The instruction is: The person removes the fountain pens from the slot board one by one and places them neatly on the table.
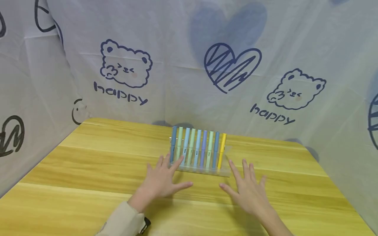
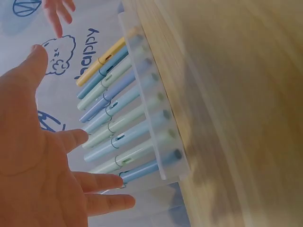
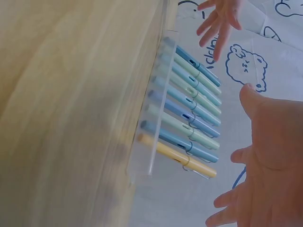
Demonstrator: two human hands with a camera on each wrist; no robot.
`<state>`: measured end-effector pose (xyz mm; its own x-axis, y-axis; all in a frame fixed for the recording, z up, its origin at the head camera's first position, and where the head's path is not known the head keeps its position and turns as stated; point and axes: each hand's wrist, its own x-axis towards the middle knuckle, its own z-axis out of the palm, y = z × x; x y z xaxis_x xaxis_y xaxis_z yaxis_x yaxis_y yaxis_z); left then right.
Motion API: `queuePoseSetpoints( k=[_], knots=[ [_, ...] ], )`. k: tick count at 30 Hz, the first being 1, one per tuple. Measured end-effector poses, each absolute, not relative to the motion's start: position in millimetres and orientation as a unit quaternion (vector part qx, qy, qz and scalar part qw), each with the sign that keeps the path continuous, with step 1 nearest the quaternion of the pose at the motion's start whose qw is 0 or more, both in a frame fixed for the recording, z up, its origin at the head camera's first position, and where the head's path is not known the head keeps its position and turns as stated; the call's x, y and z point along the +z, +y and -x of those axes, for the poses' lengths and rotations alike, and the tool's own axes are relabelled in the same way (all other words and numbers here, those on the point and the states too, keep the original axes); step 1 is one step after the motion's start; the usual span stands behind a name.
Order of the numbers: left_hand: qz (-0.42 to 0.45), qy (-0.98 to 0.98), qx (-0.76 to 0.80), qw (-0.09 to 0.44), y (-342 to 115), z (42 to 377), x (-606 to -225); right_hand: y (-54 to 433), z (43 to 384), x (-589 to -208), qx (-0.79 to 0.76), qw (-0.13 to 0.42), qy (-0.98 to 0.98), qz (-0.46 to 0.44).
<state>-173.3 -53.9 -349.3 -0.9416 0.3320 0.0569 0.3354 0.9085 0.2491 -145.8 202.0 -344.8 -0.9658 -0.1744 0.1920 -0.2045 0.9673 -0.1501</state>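
Observation:
A clear plastic pen stand (image 1: 220, 172) rests on the wooden table, holding a row of several capped pens in blue, green, purple and yellow. The yellow pen (image 1: 222, 150) stands at the right end and a dark blue pen (image 1: 173, 144) at the left end. My left hand (image 1: 160, 180) hovers near the stand's left side with fingers spread, holding nothing; in the head view its fingertips overlap the leftmost pens. My right hand (image 1: 249, 191) is spread at the stand's right side, apart from it and holding nothing. In the right wrist view, the pens lean back in the stand (image 3: 142, 158).
The yellow wood-grain table (image 1: 88, 164) reaches back to a pale curtain (image 1: 177, 65) printed with bears, hearts and the word "happy". More of this cloth hangs at the left and right sides. A dark band (image 1: 145, 225) shows at the left sleeve's cuff.

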Motion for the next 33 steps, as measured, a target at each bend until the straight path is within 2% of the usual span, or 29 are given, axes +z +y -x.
queuePoseSetpoints(
  k=[7,24,33],
  knots=[
    [0.174,-0.968,-0.181,0.001,-58,177,-350,202,147,-346,0.105,0.099,-0.983,-0.111],
    [0.205,-0.950,-0.233,0.017,-64,190,-348,206,162,-347,0.191,0.180,-0.953,-0.148],
    [0.216,-0.936,-0.276,0.007,-68,200,-350,211,173,-352,0.327,0.171,-0.918,-0.143]
  ],
)
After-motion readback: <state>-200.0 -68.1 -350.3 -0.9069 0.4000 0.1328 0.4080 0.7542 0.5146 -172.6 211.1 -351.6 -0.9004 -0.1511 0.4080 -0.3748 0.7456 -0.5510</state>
